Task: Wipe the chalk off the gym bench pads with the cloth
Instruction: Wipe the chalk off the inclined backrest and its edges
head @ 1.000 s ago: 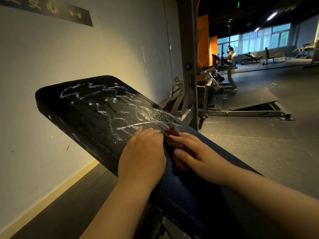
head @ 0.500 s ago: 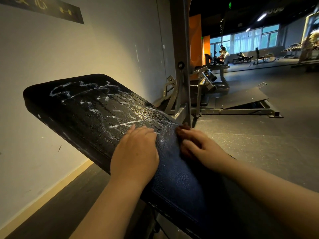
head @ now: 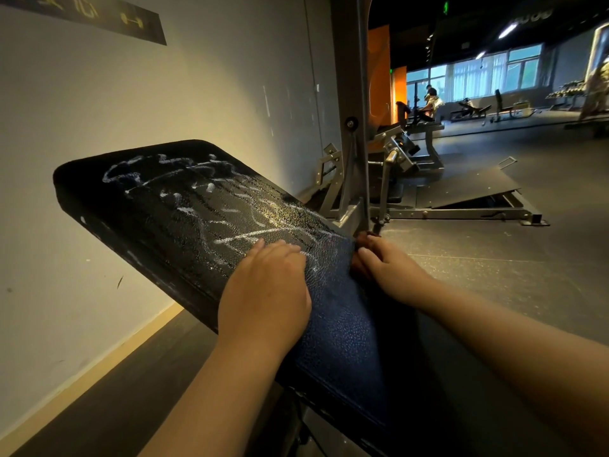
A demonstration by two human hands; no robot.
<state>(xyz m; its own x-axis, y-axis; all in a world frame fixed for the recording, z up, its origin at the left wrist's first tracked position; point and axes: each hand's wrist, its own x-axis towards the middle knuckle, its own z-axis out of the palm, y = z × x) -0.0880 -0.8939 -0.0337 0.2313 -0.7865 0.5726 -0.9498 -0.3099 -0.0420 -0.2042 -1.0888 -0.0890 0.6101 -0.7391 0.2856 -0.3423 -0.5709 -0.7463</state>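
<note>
Two hands mid-wipe: our left hand lies flat on the pad, right hand presses the cloth at three o'clock; next we'd sweep toward the eleven-o'clock chalk.

Single view: head-worn, wide-angle. It faces forward and down along the bench pad, which runs away up-left from the grips. Close range: both forearms enter at the bottom edge, and the left grip and right grip sit mid-frame. The wall fills the side left of the grips. The gym floor opens to their right and beyond, with distant windows at top right.
</note>
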